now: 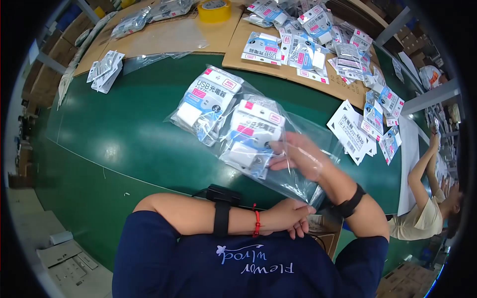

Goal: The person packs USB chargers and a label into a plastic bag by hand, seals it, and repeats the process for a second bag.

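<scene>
A large clear plastic bag [293, 183] lies slantwise over the green table, holding two stacks of carded USB chargers. The farther charger stack [211, 97] is in the bag's far left end, and the nearer charger stack [253, 124] sits just right of it. My right hand [300, 155], slightly blurred, reaches inside the bag with its fingers closed on the right edge of the nearer stack. Close to my body, my left hand [288, 217] pinches the bag's near edge at its mouth. Some of the left fingers curl underneath, partly hidden.
Many packed chargers [303, 44] are heaped on cardboard at the far right. Printed white cards [350, 131] lie right of the bag. A small stack of cards [105, 72] and yellow tape roll [214, 10] sit farther back. Another person [422, 208] works at right.
</scene>
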